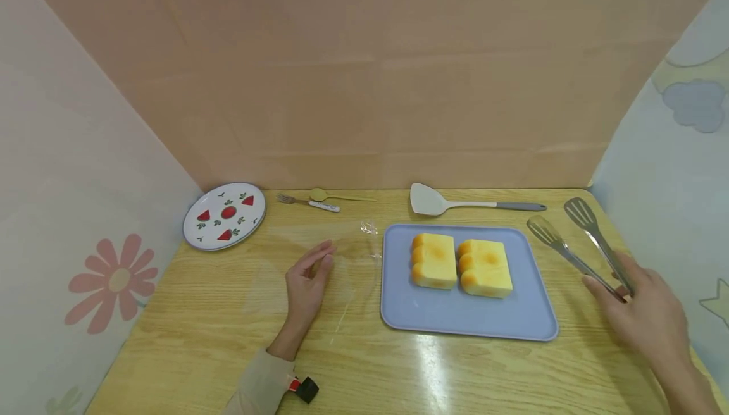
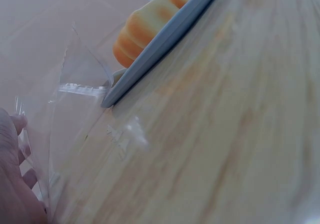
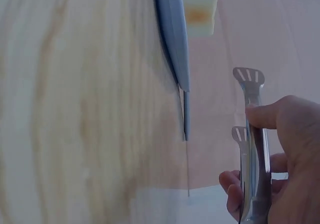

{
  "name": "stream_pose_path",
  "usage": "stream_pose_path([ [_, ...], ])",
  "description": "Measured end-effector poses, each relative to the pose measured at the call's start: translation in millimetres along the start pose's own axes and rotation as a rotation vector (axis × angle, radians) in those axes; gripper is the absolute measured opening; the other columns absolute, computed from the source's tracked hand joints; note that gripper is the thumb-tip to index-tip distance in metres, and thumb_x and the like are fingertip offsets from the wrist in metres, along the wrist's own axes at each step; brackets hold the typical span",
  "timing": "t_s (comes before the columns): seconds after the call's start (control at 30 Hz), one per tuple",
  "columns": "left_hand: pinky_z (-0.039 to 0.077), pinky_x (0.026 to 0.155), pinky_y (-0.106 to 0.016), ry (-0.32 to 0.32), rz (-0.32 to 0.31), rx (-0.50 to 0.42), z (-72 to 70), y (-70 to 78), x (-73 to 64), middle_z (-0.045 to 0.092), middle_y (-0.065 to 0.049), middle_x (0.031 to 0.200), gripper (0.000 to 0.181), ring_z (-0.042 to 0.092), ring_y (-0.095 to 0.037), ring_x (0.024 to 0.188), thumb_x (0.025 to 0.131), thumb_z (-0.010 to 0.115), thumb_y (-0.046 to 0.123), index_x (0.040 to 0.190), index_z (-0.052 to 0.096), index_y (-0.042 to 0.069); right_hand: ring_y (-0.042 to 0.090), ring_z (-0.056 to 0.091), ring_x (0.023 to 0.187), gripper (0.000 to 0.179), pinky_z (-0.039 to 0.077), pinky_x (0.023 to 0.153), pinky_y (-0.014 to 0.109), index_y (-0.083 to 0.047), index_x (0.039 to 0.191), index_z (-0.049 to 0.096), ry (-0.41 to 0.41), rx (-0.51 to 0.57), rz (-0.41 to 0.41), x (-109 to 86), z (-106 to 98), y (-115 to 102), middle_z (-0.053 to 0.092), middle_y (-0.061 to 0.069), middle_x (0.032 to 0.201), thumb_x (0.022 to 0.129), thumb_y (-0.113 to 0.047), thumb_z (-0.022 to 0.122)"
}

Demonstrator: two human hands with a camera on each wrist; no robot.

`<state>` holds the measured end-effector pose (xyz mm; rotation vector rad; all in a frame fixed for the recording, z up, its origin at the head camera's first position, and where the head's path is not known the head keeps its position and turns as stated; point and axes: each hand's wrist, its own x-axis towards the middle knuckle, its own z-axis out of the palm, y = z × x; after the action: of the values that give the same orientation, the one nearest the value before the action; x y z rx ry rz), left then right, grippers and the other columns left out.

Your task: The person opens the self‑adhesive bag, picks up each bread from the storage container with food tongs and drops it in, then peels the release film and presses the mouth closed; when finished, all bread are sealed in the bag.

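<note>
My left hand (image 1: 307,282) is over the left part of the table with thumb and fingertips close together, pinching a clear plastic bag (image 1: 355,276). Part of the bag stands raised beside the fingers in the left wrist view, with a shiny strip (image 2: 82,89) across it. At the far right, my right hand (image 1: 649,307) grips metal tongs (image 3: 255,159) near their joined end, thumb on one arm and fingers on the other. The slotted tong heads (image 1: 581,212) are spread apart. Between the hands, two toast-shaped bread pieces (image 1: 435,260) (image 1: 486,269) sit on a blue tray (image 1: 467,317).
Behind the tray lies a white spatula (image 1: 429,200) with a grey handle. A small fork (image 1: 307,202) and a yellow spoon (image 1: 342,195) lie near the back wall. White plates (image 1: 213,231) with a fruit pattern are stacked at the back left. Walls (image 1: 364,86) enclose the table on three sides.
</note>
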<state>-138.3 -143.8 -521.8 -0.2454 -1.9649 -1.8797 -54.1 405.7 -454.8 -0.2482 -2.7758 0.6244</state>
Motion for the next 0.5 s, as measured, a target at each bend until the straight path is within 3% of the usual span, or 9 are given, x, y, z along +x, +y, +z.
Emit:
stream_pose_path([
  [0.2,0.050,0.117,-0.022,0.000,0.000,-0.005,-0.1,-0.1,-0.1,0.074,-0.029,0.135,0.015,0.070,-0.018,0.133,0.103,0.073,-0.007,0.116,0.081,-0.010,0.046,0.062,0.088,0.081,0.042,0.063,0.043,0.010,0.159,0.045,0.017,0.044,-0.055,-0.5,-3.4,-14.9,0.068,0.031,0.104,0.102,-0.034,0.082],
  [0.4,0.050,0.117,-0.022,-0.002,0.001,-0.004,-0.3,0.3,0.1,0.074,-0.029,0.135,0.015,0.069,-0.017,0.133,0.103,0.073,-0.006,0.116,0.080,-0.010,0.000,0.050,0.076,0.077,0.035,0.060,0.026,0.007,0.157,0.048,0.042,0.078,-0.142,-0.1,-8.6,-22.7,0.068,0.016,0.101,0.099,-0.029,0.085],
  [0.5,0.049,0.117,-0.022,-0.002,-0.005,0.003,-0.3,0.9,0.0,0.074,-0.028,0.135,0.015,0.069,-0.022,0.134,0.103,0.074,-0.005,0.117,0.080,-0.009,-0.009,0.044,0.077,0.075,0.036,0.059,0.026,0.005,0.157,0.049,0.028,0.078,-0.176,0.0,-11.1,-26.3,0.064,0.011,0.105,0.099,-0.028,0.085],
])
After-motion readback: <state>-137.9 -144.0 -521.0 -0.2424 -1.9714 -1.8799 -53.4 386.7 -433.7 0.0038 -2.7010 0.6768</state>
